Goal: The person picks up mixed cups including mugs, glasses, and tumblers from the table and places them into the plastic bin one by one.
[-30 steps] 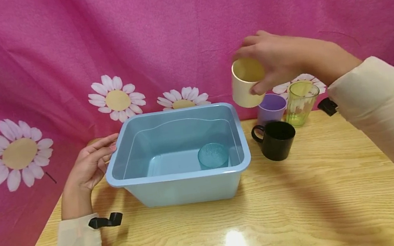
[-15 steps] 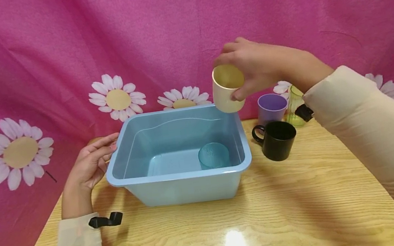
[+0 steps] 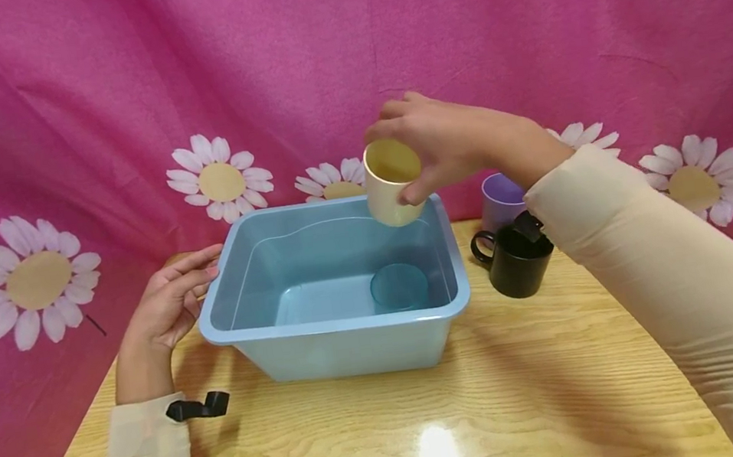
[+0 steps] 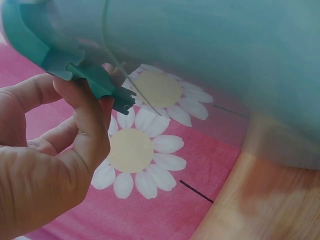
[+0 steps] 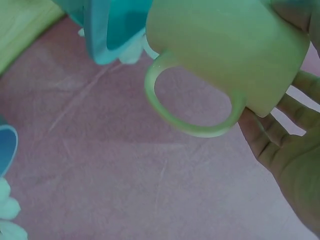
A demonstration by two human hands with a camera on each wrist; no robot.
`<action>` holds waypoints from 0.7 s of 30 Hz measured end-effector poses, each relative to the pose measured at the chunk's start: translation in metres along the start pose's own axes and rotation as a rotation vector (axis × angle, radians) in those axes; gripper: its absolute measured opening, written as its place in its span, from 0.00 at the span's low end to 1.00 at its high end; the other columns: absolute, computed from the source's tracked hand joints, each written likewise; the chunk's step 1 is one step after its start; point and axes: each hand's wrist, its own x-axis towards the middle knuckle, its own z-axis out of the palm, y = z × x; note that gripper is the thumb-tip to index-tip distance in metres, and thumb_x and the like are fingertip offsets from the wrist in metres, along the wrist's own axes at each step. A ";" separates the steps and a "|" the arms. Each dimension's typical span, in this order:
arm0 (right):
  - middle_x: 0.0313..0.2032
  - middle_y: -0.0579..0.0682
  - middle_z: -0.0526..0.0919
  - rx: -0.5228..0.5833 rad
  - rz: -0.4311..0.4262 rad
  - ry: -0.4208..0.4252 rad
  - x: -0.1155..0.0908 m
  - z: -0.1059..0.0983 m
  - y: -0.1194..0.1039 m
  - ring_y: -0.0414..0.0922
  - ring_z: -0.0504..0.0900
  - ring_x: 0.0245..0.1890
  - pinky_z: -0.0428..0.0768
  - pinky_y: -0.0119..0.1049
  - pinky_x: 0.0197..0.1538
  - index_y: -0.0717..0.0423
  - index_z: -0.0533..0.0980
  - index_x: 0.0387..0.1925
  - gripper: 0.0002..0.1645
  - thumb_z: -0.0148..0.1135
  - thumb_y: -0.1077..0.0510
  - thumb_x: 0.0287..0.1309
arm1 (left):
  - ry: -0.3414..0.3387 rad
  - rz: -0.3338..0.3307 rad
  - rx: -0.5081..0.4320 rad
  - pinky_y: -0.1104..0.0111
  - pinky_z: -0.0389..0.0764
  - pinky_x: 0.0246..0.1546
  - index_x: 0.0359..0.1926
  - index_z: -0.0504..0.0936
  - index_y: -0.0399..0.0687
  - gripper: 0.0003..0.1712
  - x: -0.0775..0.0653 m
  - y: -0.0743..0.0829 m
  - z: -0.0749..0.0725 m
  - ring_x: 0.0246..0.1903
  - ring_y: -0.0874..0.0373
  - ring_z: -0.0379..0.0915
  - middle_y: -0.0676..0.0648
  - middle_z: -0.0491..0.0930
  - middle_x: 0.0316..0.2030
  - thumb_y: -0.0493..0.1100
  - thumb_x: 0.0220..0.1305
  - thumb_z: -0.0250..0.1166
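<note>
My right hand (image 3: 438, 138) grips a cream mug (image 3: 381, 194) by its rim, thumb on the near side. The mug tilts toward me over the back right part of a light blue plastic basin (image 3: 355, 352). In the right wrist view the mug's looped handle (image 5: 200, 131) is free of the fingers. My left hand (image 3: 164, 301) holds the basin's left rim, thumb and fingers at its edge; the left wrist view shows the bent thumb (image 4: 87, 120) against the rim. A see-through teal cup (image 3: 399, 287) stands inside the basin, at the right.
Right of the basin a black mug (image 3: 517, 274) stands on the wooden table (image 3: 339, 440). Behind it is a purple cup (image 3: 498, 203), partly hidden by my right arm. A pink flowered cloth (image 3: 288, 53) hangs close behind the basin.
My right hand has carried the cream mug left and slightly down, from above the purple cup to over the basin. The right sleeve now hides the yellow-green glass. The left hand stays put.
</note>
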 end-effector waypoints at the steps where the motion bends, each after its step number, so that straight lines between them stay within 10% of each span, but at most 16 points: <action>1: 0.59 0.55 0.73 0.003 -0.003 -0.003 0.001 0.002 0.000 0.54 0.66 0.58 0.78 0.48 0.51 0.55 0.71 0.68 0.48 0.79 0.45 0.46 | 0.003 -0.001 0.003 0.62 0.87 0.43 0.56 0.86 0.41 0.18 0.000 0.000 0.000 0.40 0.53 0.88 0.46 0.88 0.46 0.27 0.73 0.57; 21: 0.59 0.53 0.74 0.041 0.001 -0.054 0.015 0.044 -0.002 0.51 0.68 0.56 0.80 0.45 0.51 0.54 0.71 0.70 0.51 0.80 0.41 0.46 | 0.005 0.002 -0.006 0.63 0.88 0.41 0.55 0.86 0.41 0.18 -0.002 0.000 -0.001 0.40 0.53 0.88 0.46 0.88 0.45 0.26 0.73 0.56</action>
